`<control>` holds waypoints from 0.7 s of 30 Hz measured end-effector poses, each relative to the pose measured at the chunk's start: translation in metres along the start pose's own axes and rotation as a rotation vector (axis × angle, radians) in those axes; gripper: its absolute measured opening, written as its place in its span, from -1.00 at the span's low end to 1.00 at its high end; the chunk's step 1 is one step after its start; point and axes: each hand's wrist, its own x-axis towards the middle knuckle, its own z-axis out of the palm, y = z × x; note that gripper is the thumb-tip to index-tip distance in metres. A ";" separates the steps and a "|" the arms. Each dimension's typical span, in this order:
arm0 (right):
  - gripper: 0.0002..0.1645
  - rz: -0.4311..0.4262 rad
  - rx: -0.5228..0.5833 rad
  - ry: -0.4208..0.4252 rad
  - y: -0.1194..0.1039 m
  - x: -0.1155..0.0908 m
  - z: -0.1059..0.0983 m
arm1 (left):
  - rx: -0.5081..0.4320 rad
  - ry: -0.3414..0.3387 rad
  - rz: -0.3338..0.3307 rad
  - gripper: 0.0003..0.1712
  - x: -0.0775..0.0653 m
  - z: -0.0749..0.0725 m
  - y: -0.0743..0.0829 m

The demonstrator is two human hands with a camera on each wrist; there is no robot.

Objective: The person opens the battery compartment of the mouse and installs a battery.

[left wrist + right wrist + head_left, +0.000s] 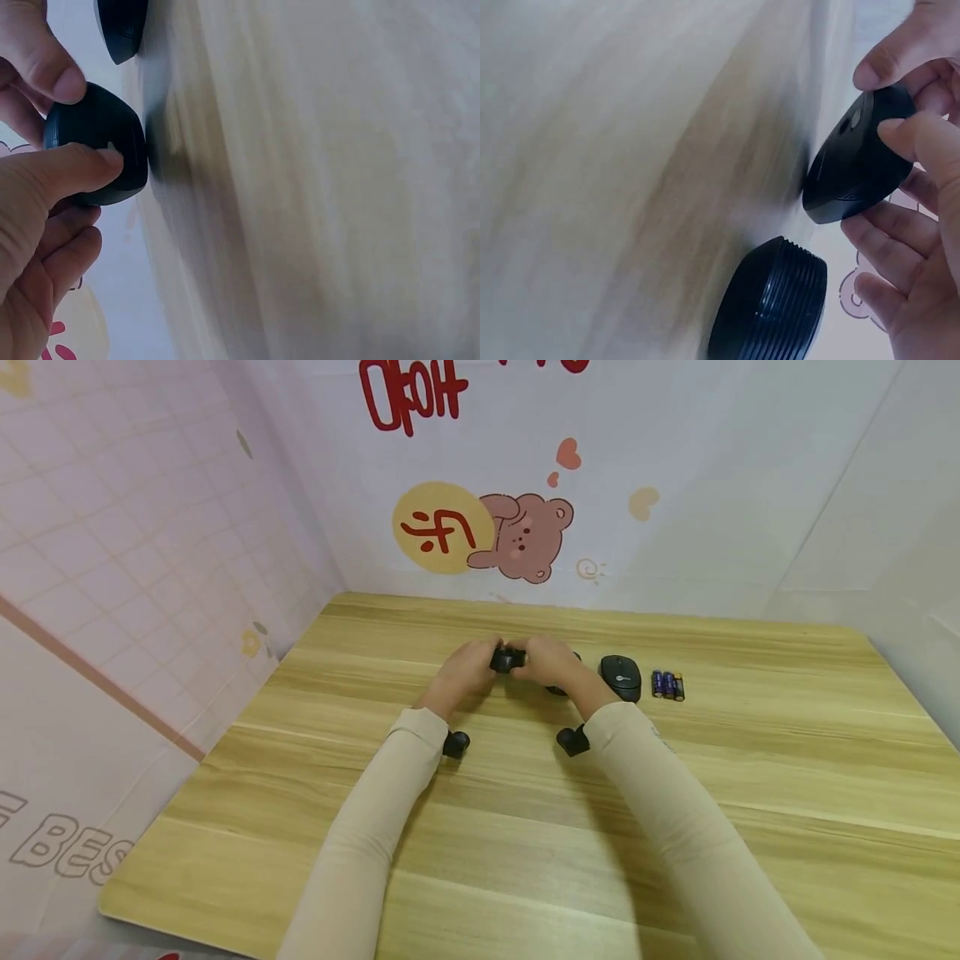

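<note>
Both hands hold one black computer mouse (507, 660) near the far side of the table. My left hand (467, 670) grips its left end, with the thumb pressed on the dark surface in the left wrist view. From the other end my right hand (552, 662) holds the same mouse (855, 169), thumb on one face and fingers beneath. In the right wrist view it is tilted, close over the wood. A second black mouse (769, 304) with ribbed sides sits beside it, partly hidden by the right hand in the head view.
Another black mouse (619, 677) lies to the right of the hands. Right of that mouse are three small batteries (667, 685) side by side. The wooden table (495, 835) meets a printed wall sheet (697, 518) at its far edge.
</note>
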 end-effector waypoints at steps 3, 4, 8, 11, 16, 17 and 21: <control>-0.40 0.003 0.087 0.025 0.002 -0.001 -0.002 | -0.010 0.004 -0.011 -0.62 0.001 -0.001 0.001; -0.41 -0.004 0.104 0.034 0.003 -0.001 -0.003 | -0.008 0.005 -0.012 -0.65 0.001 -0.001 0.002; -0.48 -0.064 0.180 0.089 0.004 -0.001 -0.005 | 0.026 0.039 0.001 -0.69 0.001 -0.006 0.005; -0.51 -0.096 0.235 0.122 0.004 -0.003 -0.008 | 0.046 0.070 0.015 -0.69 -0.001 -0.011 0.009; -0.52 -0.078 0.278 0.117 0.002 -0.009 -0.013 | 0.005 0.041 -0.015 -0.59 -0.005 -0.019 0.012; -0.53 -0.075 0.280 0.114 0.002 -0.011 -0.014 | -0.013 0.032 -0.026 -0.56 -0.006 -0.020 0.012; -0.54 -0.092 0.280 0.114 0.001 -0.019 -0.018 | -0.139 0.018 -0.046 -0.51 -0.009 -0.021 0.013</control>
